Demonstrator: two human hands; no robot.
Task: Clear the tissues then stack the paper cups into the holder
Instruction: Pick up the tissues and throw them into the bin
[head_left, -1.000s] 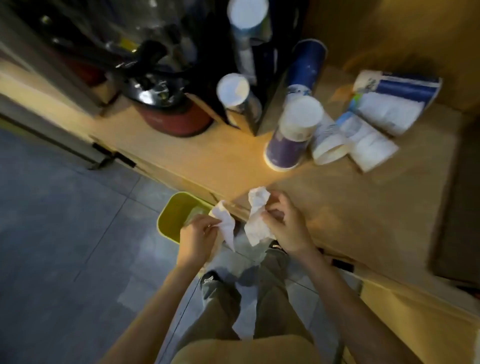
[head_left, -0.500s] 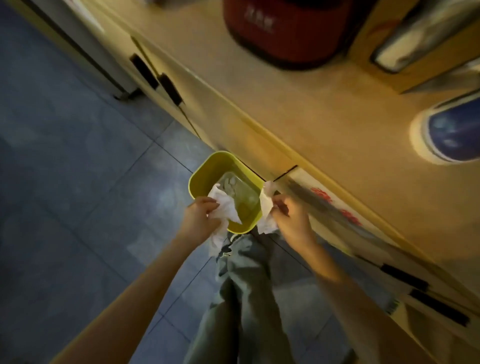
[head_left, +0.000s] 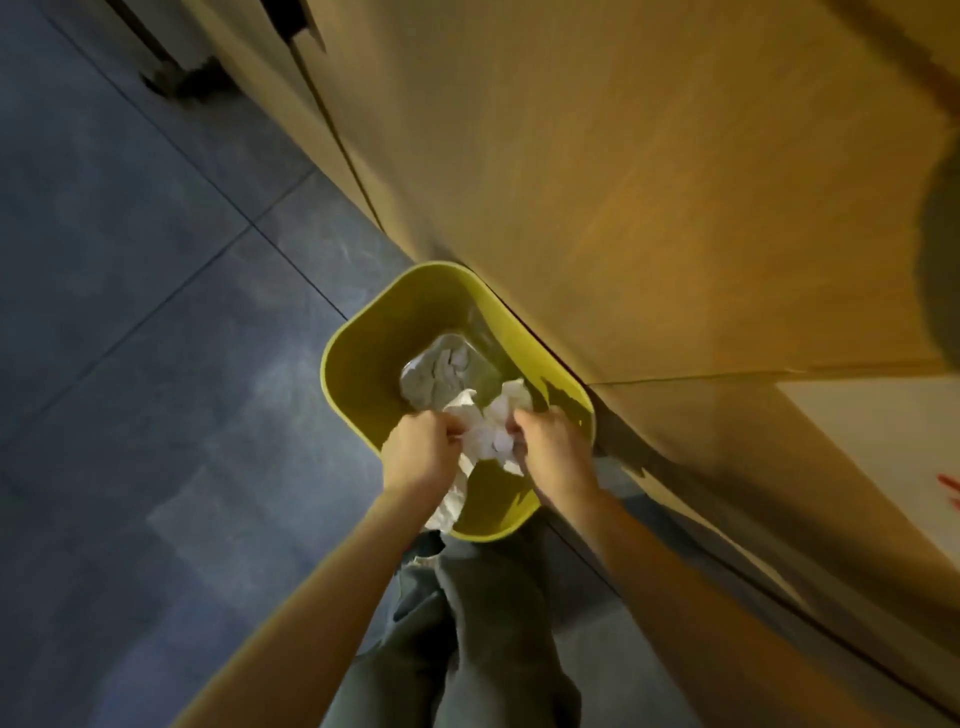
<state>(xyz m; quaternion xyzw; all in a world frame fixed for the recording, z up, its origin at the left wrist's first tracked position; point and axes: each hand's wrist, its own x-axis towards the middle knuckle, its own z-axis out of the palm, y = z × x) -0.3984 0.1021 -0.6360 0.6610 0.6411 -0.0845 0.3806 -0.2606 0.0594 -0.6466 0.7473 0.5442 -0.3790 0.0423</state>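
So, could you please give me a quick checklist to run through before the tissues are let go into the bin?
1. Tissues above the yellow bin opening: ok.
2. Left hand gripping tissue: ok.
3. Right hand gripping tissue: ok.
4. All tissue inside the rim line: not ok, a tail hangs over the near rim under the left hand.
5. Room in the bin: ok, only some crumpled paper at the bottom.
6. Tissues left on the counter: cannot tell, out of view.
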